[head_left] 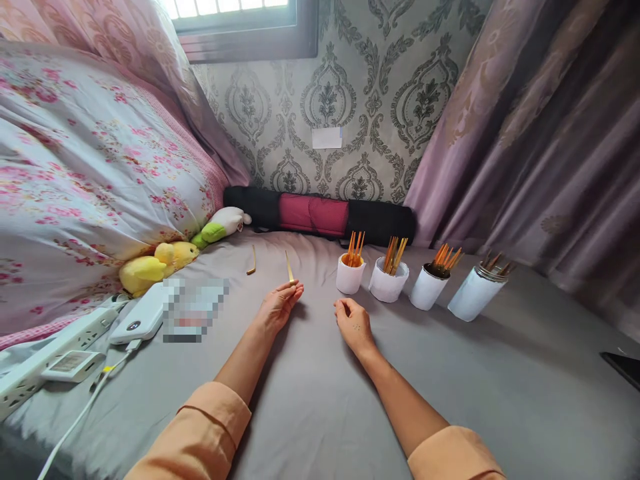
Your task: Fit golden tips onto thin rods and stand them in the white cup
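Four cups (387, 283) of sticks stand ahead; our left hand (279, 305) pinches a gold stick (289, 267), our right hand (353, 324) lies curled, its grip hidden.

left hand (280, 303) pinching a thin gold stick (289, 268) upright on the grey bedsheet (310, 400), right hand (353, 323) resting loosely curled just beside four white paper-wrapped cups (349, 275) stuffed with orange sticks
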`<state>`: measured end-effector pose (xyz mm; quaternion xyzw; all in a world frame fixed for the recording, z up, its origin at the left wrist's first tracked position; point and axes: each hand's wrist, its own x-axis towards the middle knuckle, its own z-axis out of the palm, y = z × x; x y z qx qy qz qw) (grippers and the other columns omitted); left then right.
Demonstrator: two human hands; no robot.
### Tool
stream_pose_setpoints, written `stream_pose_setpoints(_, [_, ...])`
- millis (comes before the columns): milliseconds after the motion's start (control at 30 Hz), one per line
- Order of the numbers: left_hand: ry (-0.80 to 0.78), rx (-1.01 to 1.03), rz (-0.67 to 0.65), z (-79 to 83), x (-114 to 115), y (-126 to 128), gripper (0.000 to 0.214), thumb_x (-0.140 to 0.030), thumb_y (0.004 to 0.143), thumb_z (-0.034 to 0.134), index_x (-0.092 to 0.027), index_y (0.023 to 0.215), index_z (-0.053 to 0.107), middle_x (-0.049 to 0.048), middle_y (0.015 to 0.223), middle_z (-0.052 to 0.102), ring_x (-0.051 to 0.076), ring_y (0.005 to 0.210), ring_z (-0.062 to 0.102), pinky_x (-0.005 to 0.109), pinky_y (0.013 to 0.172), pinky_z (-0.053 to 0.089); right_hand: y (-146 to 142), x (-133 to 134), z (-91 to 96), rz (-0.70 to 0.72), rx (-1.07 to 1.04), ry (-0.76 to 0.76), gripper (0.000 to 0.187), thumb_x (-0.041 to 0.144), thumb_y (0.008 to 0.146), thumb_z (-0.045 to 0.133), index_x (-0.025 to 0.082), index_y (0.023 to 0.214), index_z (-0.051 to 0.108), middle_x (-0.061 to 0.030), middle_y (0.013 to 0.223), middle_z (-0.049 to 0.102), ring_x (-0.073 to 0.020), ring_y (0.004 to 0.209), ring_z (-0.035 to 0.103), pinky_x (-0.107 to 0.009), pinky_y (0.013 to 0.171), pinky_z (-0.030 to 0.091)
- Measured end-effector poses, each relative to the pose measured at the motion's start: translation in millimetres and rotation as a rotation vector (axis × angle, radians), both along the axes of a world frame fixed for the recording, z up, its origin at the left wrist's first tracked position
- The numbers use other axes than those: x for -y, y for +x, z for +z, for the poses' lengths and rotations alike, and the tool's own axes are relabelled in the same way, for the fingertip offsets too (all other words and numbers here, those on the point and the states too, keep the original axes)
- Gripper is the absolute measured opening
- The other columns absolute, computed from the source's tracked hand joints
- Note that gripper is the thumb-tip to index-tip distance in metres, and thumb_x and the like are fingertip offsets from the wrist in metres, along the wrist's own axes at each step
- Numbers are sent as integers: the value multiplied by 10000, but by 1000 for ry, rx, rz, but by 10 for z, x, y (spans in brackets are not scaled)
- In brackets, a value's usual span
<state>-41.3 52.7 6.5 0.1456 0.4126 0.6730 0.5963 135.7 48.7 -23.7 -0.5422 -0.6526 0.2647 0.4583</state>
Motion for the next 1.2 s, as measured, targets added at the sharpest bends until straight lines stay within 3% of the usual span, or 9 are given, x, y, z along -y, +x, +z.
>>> stream_pose_setpoints(367, [10,-47,-70,-2,239,208,188,29,651,589,-66,806,634,123,763,657,147,703,635,203,695,529,18,-17,19,40,-80,-93,329,398,771,399,150,802,613,-52,661,635,-133,558,570,-240,554,423])
stream_pose_setpoints(800, [48,-115,-158,-35,496,396,198,-25,637,632,-63,831,651,143,805,658,150,687,629,215,665,521,46,-19,47,149,-278,-202,384,455,748,440,120,849,598,-59,694,609,-103,529,539,-214,484,422])
stream_pose_setpoints(1200, [116,-207,-260,28,751,511,254,-152,641,666,-78,884,645,113,818,654,135,700,606,265,724,483,105,-13,344,245,-512,-448,235,331,750,526,123,830,600,-86,785,635,-105,608,585,-206,515,461])
